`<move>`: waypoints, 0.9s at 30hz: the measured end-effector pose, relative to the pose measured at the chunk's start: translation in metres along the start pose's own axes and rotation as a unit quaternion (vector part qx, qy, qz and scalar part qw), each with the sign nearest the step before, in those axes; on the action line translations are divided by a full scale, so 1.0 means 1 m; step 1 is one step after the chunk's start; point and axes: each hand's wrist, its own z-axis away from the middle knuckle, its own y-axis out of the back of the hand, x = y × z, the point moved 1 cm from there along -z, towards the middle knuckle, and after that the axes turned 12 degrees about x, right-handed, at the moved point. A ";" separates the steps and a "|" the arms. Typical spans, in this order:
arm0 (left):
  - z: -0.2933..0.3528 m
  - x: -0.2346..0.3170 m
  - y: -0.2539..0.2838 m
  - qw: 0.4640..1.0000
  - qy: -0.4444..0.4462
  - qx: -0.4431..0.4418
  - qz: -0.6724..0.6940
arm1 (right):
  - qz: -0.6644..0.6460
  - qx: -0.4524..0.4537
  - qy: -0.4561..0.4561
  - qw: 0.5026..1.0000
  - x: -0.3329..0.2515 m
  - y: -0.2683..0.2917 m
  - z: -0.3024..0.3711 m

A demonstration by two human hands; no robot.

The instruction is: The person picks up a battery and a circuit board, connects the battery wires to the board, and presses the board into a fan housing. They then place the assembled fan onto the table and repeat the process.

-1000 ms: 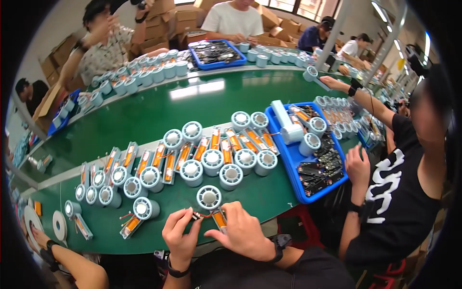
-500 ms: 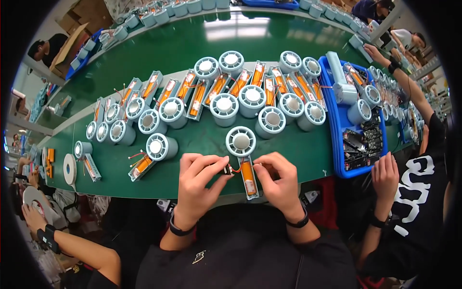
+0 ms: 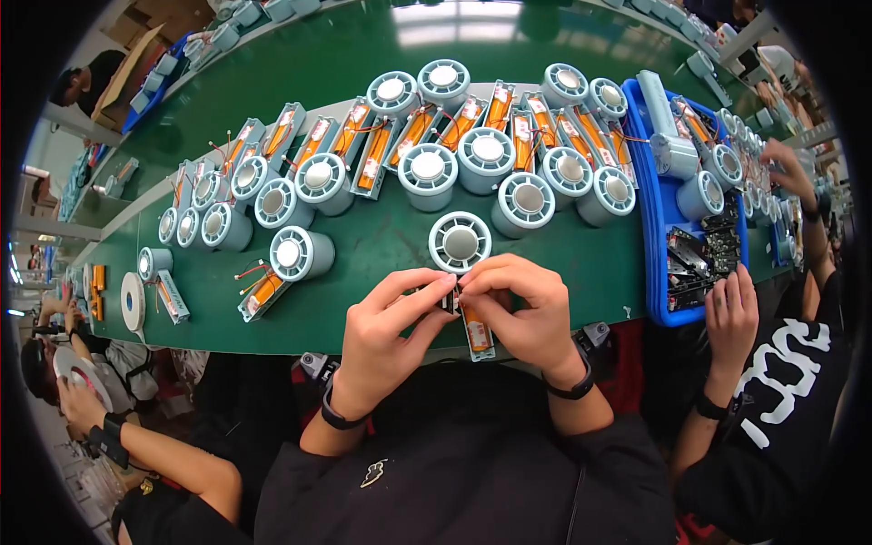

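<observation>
Right in front of me lies a pale blue fan housing (image 3: 443, 238) with a round slotted head and an open handle towards me. An orange battery pack (image 3: 477, 334) sits in that handle. My left hand (image 3: 392, 331) pinches a small dark circuit board (image 3: 450, 307) beside the handle's upper end. My right hand (image 3: 525, 304) is closed over the handle, its thumb and fingertips meeting the left fingertips at the board. What the right fingertips hold is hidden; the wires there are mostly covered.
Many similar housings with batteries (image 3: 372, 159) stand in rows beyond my hands. A blue tray (image 3: 656, 263) at right holds black circuit boards (image 3: 695, 259); a co-worker's hand (image 3: 731, 313) rests at its near edge. A white tape roll (image 3: 133, 302) stands at left.
My right hand has moved left and up from beside the battery to the left fingertips. The board has shifted closer to the handle. The far-right co-worker's raised hand has moved right.
</observation>
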 end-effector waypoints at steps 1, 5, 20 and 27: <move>-0.001 0.000 0.001 1.000 0.002 -0.001 -0.001 | 0.006 -0.022 0.009 1.000 0.000 0.002 -0.002; -0.002 0.000 0.002 1.000 -0.026 0.000 0.003 | 0.023 -0.076 0.064 0.995 0.007 0.005 -0.011; 0.001 0.004 0.000 0.999 -0.002 -0.003 0.044 | 0.012 -0.151 -0.091 0.984 -0.017 0.010 -0.018; 0.004 -0.003 -0.003 0.999 -0.006 0.018 0.041 | 0.081 -0.181 -0.099 0.975 -0.021 0.010 -0.023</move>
